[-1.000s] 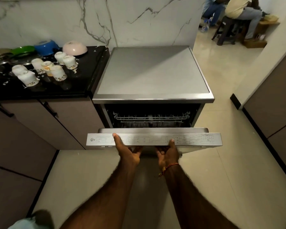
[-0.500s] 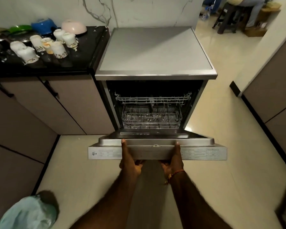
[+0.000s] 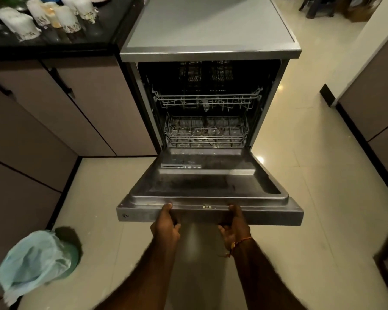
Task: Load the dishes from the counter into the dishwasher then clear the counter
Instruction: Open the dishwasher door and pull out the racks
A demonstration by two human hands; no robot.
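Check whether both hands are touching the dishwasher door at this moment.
Touching. The head view shows the left hand and the right hand both gripping the front edge of the lowered dishwasher door, thumbs on top and fingers curled beneath.

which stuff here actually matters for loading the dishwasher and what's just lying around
For the job: dishwasher door, held by left hand and right hand; upper rack; lower rack; upturned cups on the counter.
Lying about: bagged bin on the floor.

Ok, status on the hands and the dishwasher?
Left hand and right hand both grip the dishwasher door front edge. Door nearly flat, racks look empty. Cups on counter.
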